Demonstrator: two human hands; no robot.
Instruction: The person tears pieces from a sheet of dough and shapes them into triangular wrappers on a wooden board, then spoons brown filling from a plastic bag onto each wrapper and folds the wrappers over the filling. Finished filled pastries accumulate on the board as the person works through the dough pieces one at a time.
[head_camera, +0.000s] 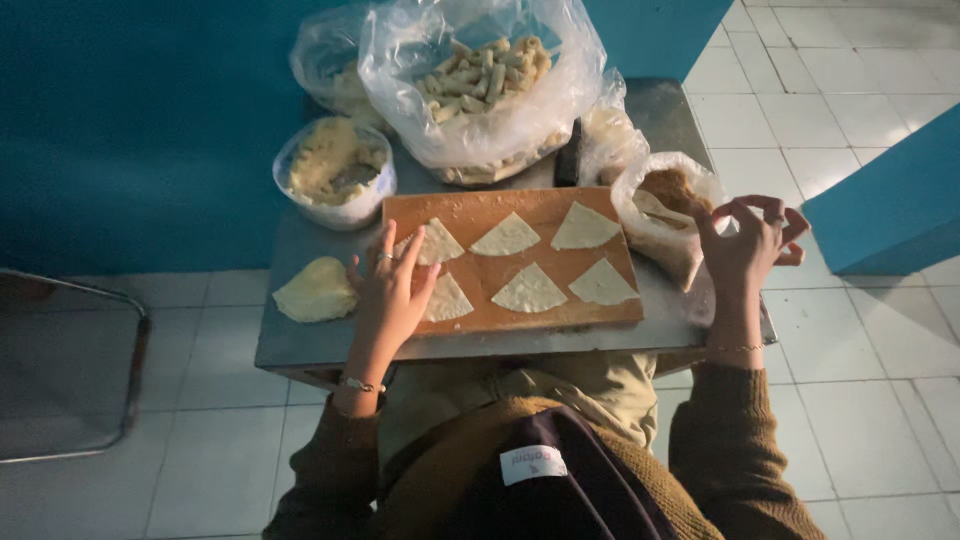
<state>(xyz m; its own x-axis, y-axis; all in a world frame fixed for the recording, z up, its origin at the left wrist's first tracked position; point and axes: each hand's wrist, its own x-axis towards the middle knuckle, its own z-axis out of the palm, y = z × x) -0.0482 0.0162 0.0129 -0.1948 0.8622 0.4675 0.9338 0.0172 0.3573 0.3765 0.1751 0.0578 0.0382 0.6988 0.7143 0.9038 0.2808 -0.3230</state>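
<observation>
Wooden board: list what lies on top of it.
The wooden board carries six triangular dough sheets. The left hand rests on the two nearest the board's left edge, covering part of them.

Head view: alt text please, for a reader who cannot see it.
A person's left hand rests on triangular dough pieces laid on a wooden board. The right hand hovers by a plastic bag; a dough stack lies left.
</observation>
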